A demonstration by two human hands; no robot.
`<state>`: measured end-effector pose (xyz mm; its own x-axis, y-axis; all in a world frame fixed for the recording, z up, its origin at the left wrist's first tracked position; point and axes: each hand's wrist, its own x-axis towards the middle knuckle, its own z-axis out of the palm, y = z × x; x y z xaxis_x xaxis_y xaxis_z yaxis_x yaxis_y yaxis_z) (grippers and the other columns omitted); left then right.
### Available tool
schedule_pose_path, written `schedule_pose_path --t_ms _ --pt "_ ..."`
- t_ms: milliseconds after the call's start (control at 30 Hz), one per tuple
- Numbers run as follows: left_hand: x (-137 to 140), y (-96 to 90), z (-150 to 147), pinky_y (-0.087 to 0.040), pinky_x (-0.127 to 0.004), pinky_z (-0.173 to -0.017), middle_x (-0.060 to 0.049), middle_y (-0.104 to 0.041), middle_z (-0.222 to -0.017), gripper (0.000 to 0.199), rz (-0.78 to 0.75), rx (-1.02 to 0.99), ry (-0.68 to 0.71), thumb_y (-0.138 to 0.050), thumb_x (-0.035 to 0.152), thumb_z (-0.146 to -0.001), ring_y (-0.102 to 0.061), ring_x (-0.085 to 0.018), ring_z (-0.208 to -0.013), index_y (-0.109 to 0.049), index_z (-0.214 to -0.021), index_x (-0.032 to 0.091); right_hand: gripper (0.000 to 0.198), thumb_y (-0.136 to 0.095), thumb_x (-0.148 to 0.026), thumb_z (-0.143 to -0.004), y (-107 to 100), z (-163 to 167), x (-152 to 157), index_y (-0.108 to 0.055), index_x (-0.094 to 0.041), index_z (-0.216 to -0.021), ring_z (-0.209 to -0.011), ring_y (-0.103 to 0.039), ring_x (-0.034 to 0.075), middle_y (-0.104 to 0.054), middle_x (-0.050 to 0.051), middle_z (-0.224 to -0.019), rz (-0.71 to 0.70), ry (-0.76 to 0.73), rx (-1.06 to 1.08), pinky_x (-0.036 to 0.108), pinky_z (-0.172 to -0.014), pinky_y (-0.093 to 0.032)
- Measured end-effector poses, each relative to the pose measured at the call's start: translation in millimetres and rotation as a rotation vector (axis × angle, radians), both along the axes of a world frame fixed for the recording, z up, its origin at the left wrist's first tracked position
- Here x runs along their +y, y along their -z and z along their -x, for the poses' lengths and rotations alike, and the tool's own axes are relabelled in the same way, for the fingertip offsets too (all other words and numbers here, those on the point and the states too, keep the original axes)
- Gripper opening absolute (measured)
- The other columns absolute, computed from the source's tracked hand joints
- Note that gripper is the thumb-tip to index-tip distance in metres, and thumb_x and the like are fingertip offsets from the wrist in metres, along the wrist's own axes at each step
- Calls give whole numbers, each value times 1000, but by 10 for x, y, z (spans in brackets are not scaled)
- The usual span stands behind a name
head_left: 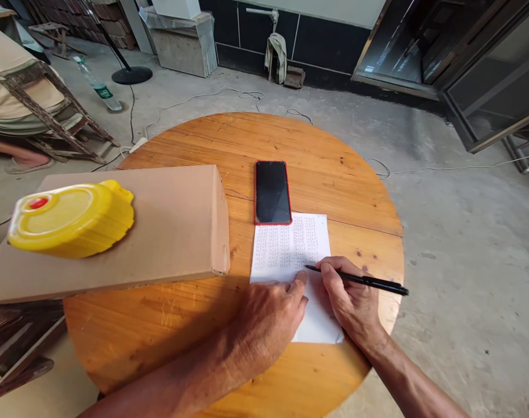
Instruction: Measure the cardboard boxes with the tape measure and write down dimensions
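Right hand (354,305) pinching black pen (373,282), tip by written rows (286,244), left hand (271,307) loosely spread on paper (290,264), at 3 o'clock of tabletop (334,180) center, phone (273,194) overlapping its 12 o'clock edge.

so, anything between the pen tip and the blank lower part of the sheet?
Partly: the left hand lies across the lower left of the sheet, index fingertip just below the tip of the pen in the right hand. The phone overlaps only the top left corner, out of the way.
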<state>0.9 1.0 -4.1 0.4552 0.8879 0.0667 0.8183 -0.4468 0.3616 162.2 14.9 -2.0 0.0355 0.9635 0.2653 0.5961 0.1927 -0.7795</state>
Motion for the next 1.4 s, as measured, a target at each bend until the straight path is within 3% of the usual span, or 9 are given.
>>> schedule_pose_path --t_ms 1000,1400 --pt "6 -34 -4 -47 -31 -49 -3 -73 -70 37 26 35 -3 -61 22 -84 -68 -22 -57 -61 -121 19 18 -51 -24 -90 0 -6 2 -65 -19 -80 -57 -57 13 -64 0 -66 60 -15 8 25 -53 -44" --pt "7 -62 -6 -40 -29 -42 1 -71 -64 35 -28 35 1 -61 21 -83 -65 -21 -49 -62 -118 23 21 -50 -27 -91 -12 -23 -27 -62 -20 -75 -49 -51 12 -54 -4 -53 94 51 92 24 -48 -41"
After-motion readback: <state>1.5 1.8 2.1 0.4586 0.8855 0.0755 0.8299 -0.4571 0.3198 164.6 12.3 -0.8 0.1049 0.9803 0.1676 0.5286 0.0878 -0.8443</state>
